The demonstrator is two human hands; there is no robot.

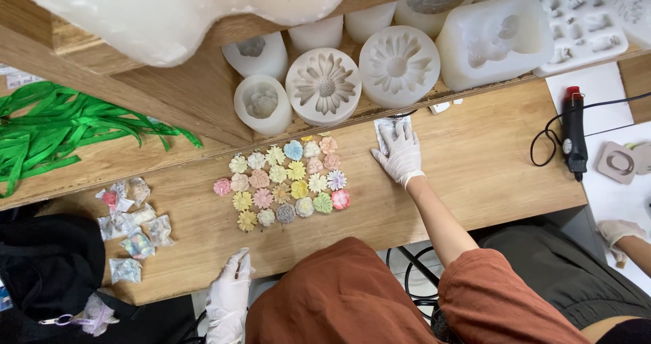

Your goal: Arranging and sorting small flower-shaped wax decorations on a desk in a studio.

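Wooden worktable (475, 167), shelf of white silicone molds (399, 66) above. Right hand (400, 155), gloved, arm outstretched, fingers spread flat on small clear packet (388, 128) nr table's back edge. Left hand (229, 296), gloved, fingers loosely extended, holding nothing, at front edge. Pastel flower pieces (286, 184) clustered betw. hands. Wrapped packets (132, 232) far left.

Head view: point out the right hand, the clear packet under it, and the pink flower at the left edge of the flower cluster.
right hand (400, 155), head view, back of the white-gloved hand.
clear packet (381, 127), head view, exposed upper left corner.
pink flower (222, 186), head view, centre of the flower.
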